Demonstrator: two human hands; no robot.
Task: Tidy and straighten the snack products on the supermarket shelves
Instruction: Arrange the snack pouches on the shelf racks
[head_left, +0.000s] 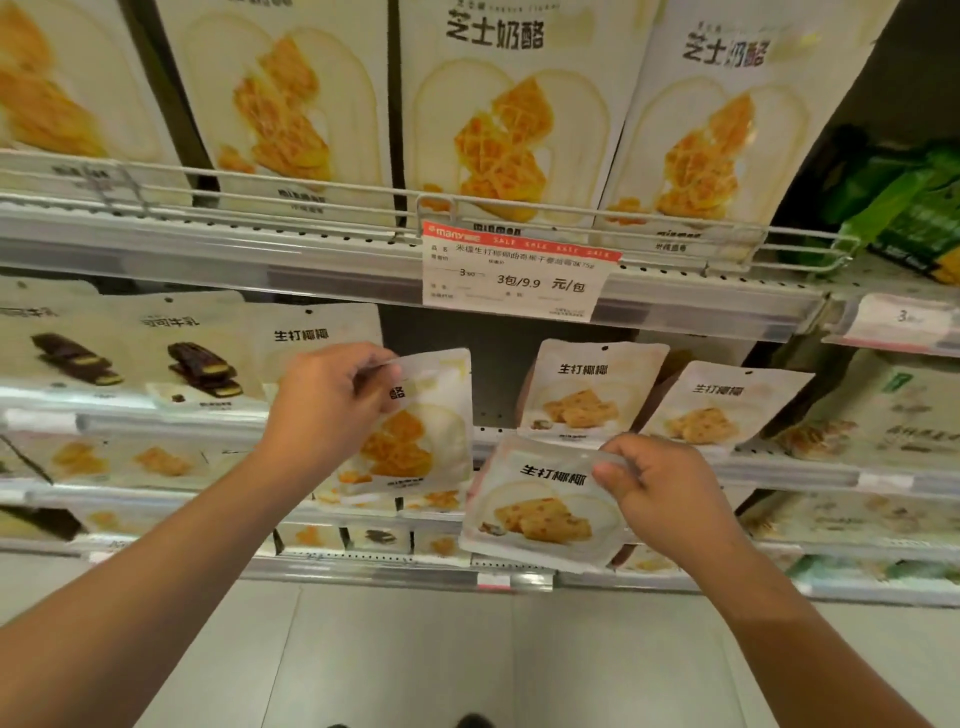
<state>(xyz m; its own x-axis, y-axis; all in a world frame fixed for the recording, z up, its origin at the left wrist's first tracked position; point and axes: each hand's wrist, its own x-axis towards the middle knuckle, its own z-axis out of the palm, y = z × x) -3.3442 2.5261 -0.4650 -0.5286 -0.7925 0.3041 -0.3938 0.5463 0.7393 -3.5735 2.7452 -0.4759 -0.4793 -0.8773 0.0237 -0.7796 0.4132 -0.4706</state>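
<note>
Two snack pouches, cheese (415, 431) pinched in the left hand (324, 410) and coconut (545, 504) pinched in the right hand (660, 488) near the middle shelf (810, 470), look light, flat and slippery, best gripped by the top seal.

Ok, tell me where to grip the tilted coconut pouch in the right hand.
Pinch the coconut pouch by its flat top seal, from above right, as the right hand does. The seal is thin and empty; the body bulges with snacks and hangs tilted below.
</note>
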